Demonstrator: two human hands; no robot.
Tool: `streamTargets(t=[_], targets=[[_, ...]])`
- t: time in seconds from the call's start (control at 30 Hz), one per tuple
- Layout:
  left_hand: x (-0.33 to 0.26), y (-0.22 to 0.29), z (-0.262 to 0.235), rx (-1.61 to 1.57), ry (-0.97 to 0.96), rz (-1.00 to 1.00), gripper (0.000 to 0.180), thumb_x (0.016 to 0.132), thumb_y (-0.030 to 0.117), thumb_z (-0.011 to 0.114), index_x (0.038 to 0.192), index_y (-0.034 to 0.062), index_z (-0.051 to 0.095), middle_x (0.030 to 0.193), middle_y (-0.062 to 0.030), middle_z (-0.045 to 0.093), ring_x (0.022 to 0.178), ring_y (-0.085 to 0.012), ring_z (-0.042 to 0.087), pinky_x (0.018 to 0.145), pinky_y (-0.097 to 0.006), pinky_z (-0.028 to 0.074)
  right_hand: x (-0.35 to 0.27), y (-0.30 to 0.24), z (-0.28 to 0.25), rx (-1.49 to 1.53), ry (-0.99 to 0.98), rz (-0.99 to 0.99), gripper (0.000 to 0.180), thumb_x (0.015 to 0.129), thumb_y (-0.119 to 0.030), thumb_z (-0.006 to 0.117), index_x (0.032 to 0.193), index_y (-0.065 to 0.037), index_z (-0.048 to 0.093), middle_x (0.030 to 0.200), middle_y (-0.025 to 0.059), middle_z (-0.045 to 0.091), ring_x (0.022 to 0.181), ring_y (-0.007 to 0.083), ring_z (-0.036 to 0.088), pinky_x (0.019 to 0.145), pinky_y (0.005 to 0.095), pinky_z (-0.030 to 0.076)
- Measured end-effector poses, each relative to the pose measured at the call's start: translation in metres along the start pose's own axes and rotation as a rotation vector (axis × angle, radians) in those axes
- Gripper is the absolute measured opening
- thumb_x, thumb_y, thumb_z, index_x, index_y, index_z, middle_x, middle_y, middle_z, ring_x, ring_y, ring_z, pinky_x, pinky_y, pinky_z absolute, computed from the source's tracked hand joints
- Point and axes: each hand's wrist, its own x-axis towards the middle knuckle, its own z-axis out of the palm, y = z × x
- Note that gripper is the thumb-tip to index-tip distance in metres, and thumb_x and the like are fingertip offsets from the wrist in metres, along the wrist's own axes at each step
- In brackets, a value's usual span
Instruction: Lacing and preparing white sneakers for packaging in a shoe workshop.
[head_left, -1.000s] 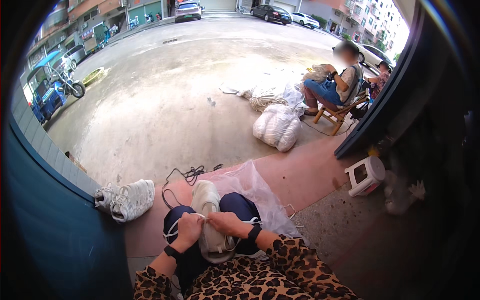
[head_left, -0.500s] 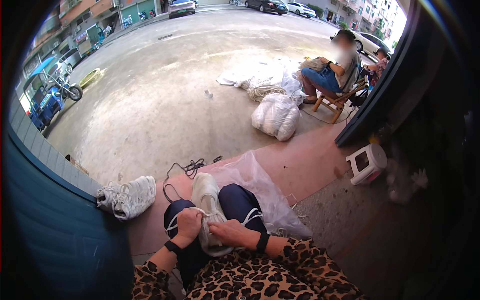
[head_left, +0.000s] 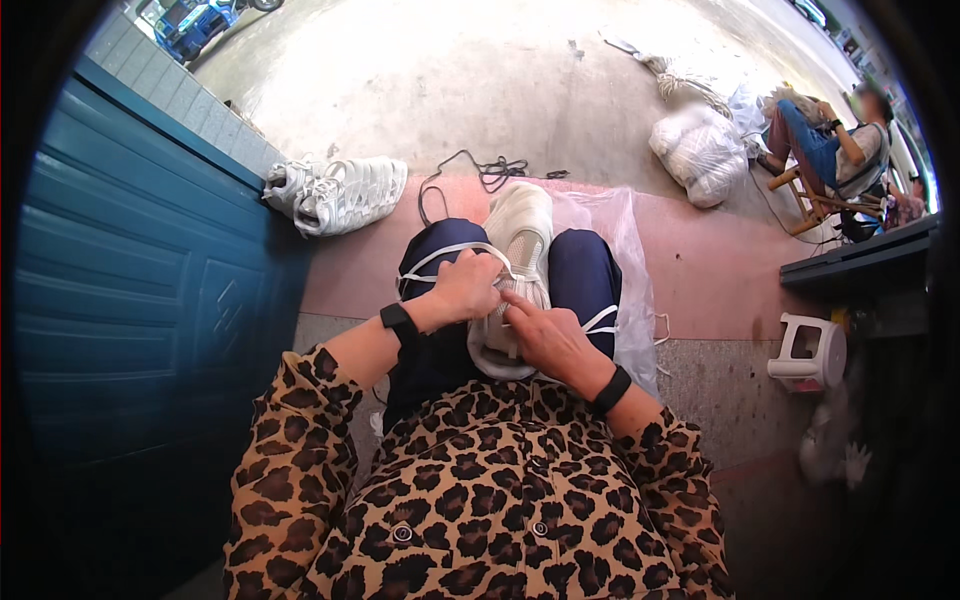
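Observation:
A white sneaker point(head_left: 522, 215) is held between my knees, its toe pointing away from me. My left hand point(head_left: 465, 290) is closed, pinching a white shoelace point(head_left: 450, 248) over the shoe's lacing; a loop of it arcs across my left knee. Close beside, my right hand point(head_left: 550, 342) has its fingers bent together at the lacing, fingertips nearly meeting the left ones. What exactly the right fingertips grip is hidden by the hand. Another white lace end point(head_left: 602, 320) lies over my right knee.
Several white shoes point(head_left: 350, 195) stand by the blue door point(head_left: 160, 290). A dark cord point(head_left: 490, 172) lies ahead, and a clear plastic sheet point(head_left: 632, 260) beside my right knee. To the right are a white stool point(head_left: 812, 352), a stuffed plastic bag point(head_left: 698, 150) and a seated person point(head_left: 800, 150).
The view has tilted down and swung left, so the surroundings sit higher and further right. Both hands stay at the shoe's lacing, and the lace now arcs over my left knee.

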Motion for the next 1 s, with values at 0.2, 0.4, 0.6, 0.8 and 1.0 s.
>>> streamTargets(t=[0.2,0.4,0.6,0.8,1.0], targets=[[-0.007,0.004,0.014,0.042,0.15,-0.001,0.018,0.069,0.012,0.053,0.085,0.0036,0.058,0.09,-0.0145,0.059,0.089,-0.0314,0.054,0.068,-0.045,0.042,0.009,-0.003,-0.001,-0.127,-0.031,-0.044,0.012,0.072,-0.009,0.053,0.081,-0.001,0.05,0.097,0.0141,0.057,0.059,0.0265,0.06,0.05,0.0355,0.048],[-0.011,-0.005,0.021,0.136,0.222,0.114,0.018,0.073,0.013,0.053,0.089,0.0041,0.056,0.09,-0.01,0.057,0.093,-0.0266,0.052,0.072,-0.039,0.04,0.007,-0.004,-0.001,-0.186,-0.043,-0.043,0.009,0.073,-0.009,0.053,0.078,-0.002,0.052,0.092,0.0149,0.058,0.059,0.0235,0.061,0.051,0.0334,0.049],[-0.001,-0.013,0.011,0.258,0.115,0.27,0.016,0.073,0.008,0.05,0.087,0.0015,0.055,0.088,-0.0113,0.057,0.089,-0.0283,0.053,0.069,-0.041,0.048,0.005,-0.002,0.001,-0.23,-0.046,-0.046,0.007,0.073,-0.009,0.053,0.075,-0.003,0.053,0.085,0.0127,0.058,0.059,0.0224,0.061,0.051,0.0328,0.049],[0.003,-0.03,0.009,0.067,0.103,0.516,0.015,0.073,0.005,0.048,0.085,-0.0001,0.055,0.082,-0.014,0.056,0.085,-0.031,0.053,0.074,-0.039,0.046,0.005,-0.002,0.005,-0.213,-0.025,-0.011,0.006,0.073,-0.009,0.054,0.076,-0.003,0.054,0.079,0.0101,0.057,0.062,0.0238,0.061,0.053,0.0341,0.049],[0.009,-0.038,0.012,0.004,0.103,0.489,0.014,0.077,0.008,0.048,0.085,-0.0004,0.056,0.082,-0.017,0.056,0.083,-0.0329,0.053,0.075,-0.039,0.044,0.01,-0.001,0.008,0.174,0.255,0.163,0.013,0.078,-0.017,0.057,0.08,-0.005,0.061,0.084,0.0131,0.062,0.065,0.0305,0.061,0.057,0.0385,0.049]])
